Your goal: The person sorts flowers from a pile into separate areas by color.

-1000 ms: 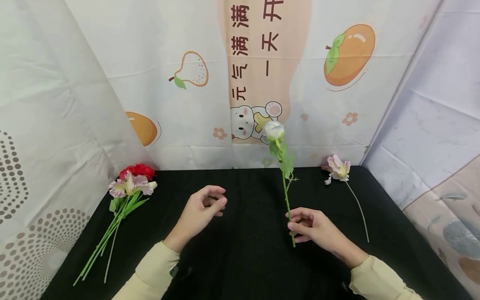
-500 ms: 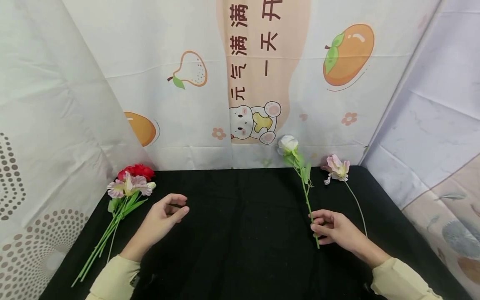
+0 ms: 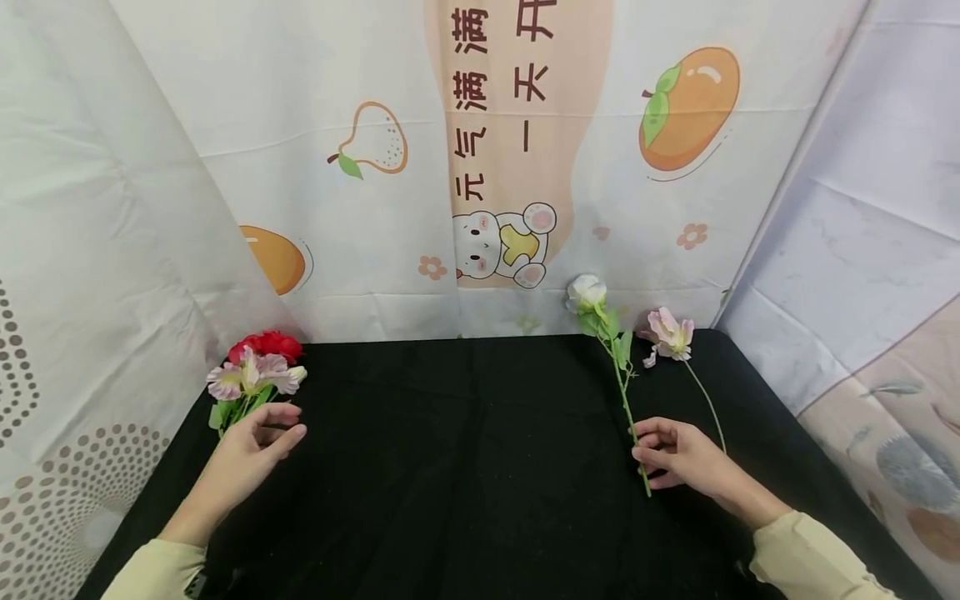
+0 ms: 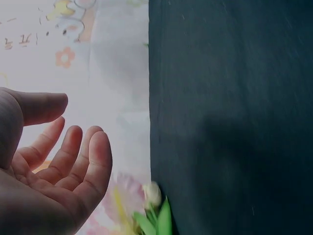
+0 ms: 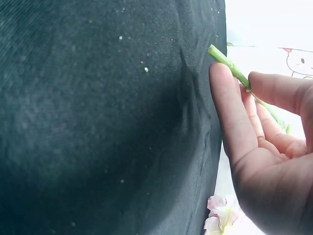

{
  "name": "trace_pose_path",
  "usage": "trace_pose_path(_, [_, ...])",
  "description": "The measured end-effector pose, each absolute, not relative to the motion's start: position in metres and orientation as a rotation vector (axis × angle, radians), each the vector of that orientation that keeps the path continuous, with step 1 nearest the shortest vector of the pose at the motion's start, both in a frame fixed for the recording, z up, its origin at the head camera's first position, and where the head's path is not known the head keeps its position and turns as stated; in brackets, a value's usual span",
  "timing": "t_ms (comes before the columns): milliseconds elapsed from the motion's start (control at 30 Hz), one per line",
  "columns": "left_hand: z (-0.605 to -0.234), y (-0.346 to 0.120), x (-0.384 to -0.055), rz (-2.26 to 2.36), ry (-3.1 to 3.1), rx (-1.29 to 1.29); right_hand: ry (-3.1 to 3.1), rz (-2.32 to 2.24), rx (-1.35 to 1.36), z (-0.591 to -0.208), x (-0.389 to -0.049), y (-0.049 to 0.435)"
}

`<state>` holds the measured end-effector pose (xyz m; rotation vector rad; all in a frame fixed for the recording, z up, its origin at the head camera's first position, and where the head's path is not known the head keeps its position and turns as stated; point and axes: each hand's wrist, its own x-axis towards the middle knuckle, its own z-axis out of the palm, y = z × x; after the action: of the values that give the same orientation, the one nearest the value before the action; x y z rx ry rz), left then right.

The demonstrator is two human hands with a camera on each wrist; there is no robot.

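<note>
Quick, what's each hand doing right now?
Left hand: open, holding nothing, near the flower bunch.
Right hand: closed, pinching the white flower by its stem.

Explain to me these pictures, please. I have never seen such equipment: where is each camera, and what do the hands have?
There is no machine here, only a person's two bare hands. The wide picture comes from a camera worn on the head, looking forward and down. The two closer ones come from a camera on each wrist.

On the black cloth lie a bunch of red and pink flowers, on the left, and a single pink flower, on the right.

The right hand pinches a white flower near the lower end of its stem. The left hand holds nothing; its fingers are loosely bent beside the bunch, and I cannot tell whether it touches it.
</note>
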<state>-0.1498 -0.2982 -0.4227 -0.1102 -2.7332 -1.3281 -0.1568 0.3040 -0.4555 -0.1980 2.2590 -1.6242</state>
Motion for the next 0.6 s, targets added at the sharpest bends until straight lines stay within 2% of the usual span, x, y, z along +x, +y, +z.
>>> trace_pose_path(600, [-0.439,-0.362,-0.143,-1.211,-2.82,0.055,2.205,-1.554,-0.176,-0.459,-0.16,0.307])
